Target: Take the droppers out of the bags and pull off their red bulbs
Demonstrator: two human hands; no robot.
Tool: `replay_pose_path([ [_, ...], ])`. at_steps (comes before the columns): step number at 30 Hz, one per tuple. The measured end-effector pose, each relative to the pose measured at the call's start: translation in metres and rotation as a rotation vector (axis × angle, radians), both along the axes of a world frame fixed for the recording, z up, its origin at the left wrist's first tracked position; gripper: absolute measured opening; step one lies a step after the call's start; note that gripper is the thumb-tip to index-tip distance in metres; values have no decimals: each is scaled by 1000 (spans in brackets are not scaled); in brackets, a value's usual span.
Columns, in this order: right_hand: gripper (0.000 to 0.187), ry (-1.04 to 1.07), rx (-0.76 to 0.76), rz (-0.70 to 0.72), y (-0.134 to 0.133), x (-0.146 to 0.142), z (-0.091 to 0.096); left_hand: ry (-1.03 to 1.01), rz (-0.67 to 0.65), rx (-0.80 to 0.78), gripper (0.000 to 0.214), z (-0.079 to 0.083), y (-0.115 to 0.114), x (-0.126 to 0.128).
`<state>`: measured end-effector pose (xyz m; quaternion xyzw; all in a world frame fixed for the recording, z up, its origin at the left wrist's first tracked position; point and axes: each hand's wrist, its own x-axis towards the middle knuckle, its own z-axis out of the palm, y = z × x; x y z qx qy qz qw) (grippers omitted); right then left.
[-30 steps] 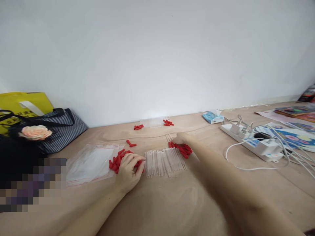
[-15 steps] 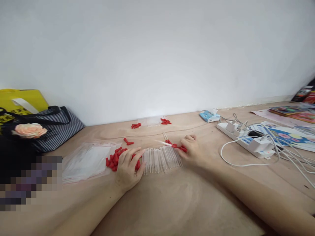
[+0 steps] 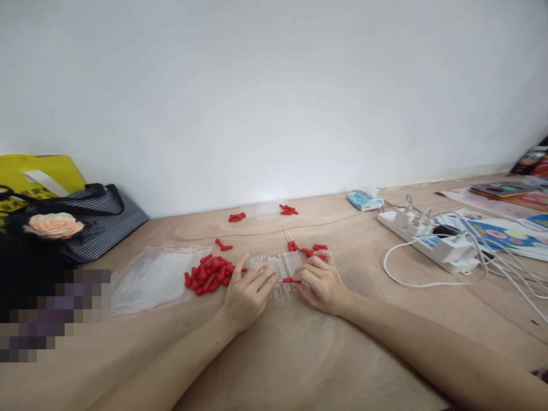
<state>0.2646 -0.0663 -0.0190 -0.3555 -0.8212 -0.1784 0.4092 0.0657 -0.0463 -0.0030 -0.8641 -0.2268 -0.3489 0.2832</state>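
Observation:
A row of clear thin tubes (image 3: pixel 280 264) lies on the wooden table (image 3: pixel 299 354). My left hand (image 3: pixel 248 291) and my right hand (image 3: pixel 322 281) meet over the row's near edge. Between their fingertips is one tube with a red cap (image 3: pixel 291 280); my right hand pinches the red end and my left fingers close on the clear end. A heap of red caps (image 3: pixel 209 274) lies just left of my left hand. A smaller group of red caps (image 3: pixel 310 250) sits beyond my right hand.
A clear zip bag (image 3: pixel 149 277) lies left of the caps. A striped bag with a flower (image 3: pixel 81 222) and a yellow bag stand far left. A white power strip with cables (image 3: pixel 432 245) and printed sheets sit at right. More caps and tubes (image 3: pixel 265 212) lie by the wall.
My right hand drew back from the far red caps to the row's near edge. My left hand left the heap of caps and moved right to meet it, both now on one capped tube.

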Motion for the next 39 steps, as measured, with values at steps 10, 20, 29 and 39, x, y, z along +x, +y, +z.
replay_pose_path([
  [10, 11, 11, 39, -7, 2, -4, -6, 16, -16, -33, 17, 3, -6, -2],
  [20, 20, -57, 1, 19, -4, -2, -3, 10, 0, -69, 19, 6, -10, -6],
  [29, 17, 8, -29, 0, -2, 4, -5, -33, 2, -65, 16, 9, -11, -15],
  [39, 23, 245, -189, -328, 16, 8, -7, -321, 209, -506, 23, 15, 15, -39],
])
